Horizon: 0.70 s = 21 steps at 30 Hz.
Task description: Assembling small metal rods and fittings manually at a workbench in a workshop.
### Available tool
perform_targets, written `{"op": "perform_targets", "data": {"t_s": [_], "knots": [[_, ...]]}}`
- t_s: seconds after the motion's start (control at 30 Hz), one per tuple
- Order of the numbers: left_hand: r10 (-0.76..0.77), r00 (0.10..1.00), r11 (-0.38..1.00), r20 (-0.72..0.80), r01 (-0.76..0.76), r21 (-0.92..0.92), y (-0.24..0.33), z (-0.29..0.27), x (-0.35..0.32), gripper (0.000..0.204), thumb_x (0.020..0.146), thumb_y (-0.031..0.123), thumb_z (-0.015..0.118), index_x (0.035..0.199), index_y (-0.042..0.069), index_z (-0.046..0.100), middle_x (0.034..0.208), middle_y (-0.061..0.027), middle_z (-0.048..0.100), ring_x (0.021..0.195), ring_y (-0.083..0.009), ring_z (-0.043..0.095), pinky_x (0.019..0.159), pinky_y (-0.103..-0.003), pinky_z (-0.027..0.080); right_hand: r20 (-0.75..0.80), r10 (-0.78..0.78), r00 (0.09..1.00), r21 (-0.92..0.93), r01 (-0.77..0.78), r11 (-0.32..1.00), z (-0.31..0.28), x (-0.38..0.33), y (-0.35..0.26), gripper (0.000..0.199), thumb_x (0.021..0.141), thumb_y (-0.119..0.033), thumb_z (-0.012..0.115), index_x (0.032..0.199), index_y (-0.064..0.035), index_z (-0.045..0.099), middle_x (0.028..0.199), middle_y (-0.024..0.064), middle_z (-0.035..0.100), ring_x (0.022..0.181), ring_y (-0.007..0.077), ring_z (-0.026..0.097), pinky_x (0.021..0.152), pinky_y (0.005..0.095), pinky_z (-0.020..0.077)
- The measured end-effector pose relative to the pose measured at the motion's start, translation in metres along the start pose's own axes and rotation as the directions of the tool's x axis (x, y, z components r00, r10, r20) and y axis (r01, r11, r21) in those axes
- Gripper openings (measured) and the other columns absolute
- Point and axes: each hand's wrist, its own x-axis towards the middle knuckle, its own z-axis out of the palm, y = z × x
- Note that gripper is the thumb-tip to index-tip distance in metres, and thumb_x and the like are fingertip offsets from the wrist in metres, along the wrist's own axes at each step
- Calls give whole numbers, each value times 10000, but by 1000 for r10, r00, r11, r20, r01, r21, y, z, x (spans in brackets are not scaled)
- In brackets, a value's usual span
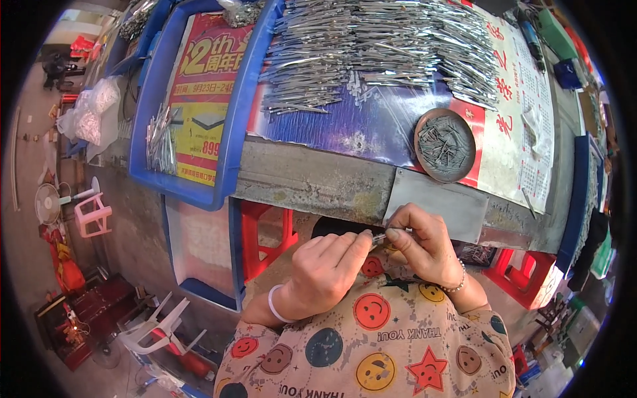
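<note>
My left hand (326,266) is closed, its thumb and fingers pinching a small shiny metal piece (378,239) in front of my chest. On the other side of that piece, my right hand (423,244) is closed in a pinch of thumb and forefinger. Its exact kind is hard to tell, since the fingertips cover most of it. Just beyond my right hand, a round brown bowl (424,167) holds many small grey metal pins (446,142). Farther off, slim silvery metal strips (391,40) lie in dense rows over printed sheets on the bench.
A blue tray (229,142) at the left holds a small bundle of metal strips (161,142) on a printed sheet. A metal plate (434,204) sits at the bench's near edge. Red stools (265,239) stand below; a fan (50,202) is at far left.
</note>
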Motion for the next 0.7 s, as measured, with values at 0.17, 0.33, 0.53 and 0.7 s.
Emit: {"op": "perform_targets", "data": {"t_s": [0.17,0.33,0.53,0.7], "knots": [[7,1000,999,15,-7,50,-4,-4,-4,296,682,-8,664,974,-33,626,786,-98,625,596,-218,597,511,-305,465,31,61,998,59,-62,996,5,5,1,150,882,-96,626,822,1,529,629,90,543,550,193,527,524,305,420],[38,999,996,30,-40,78,-8,-3,-5,325,678,36,640,994,-41,627,808,-102,620,610,-200,582,518,-294,453,60,111,992,149,-119,982,8,4,14,155,916,-99,592,824,6,524,674,36,545,606,81,484,541,250,409],[14,999,997,43,-18,82,-6,-5,2,280,701,20,664,974,-32,631,783,-97,620,599,-210,591,518,-309,463,49,140,989,218,-147,965,8,7,15,171,907,-122,618,823,4,539,639,35,558,585,73,469,524,263,411],[50,997,993,53,-56,106,-12,-1,2,331,690,56,627,1006,-45,629,834,-107,621,630,-189,570,529,-288,442,93,186,978,241,-204,949,3,13,11,177,913,-129,615,825,6,542,643,27,562,589,66,465,525,259,409]]}}
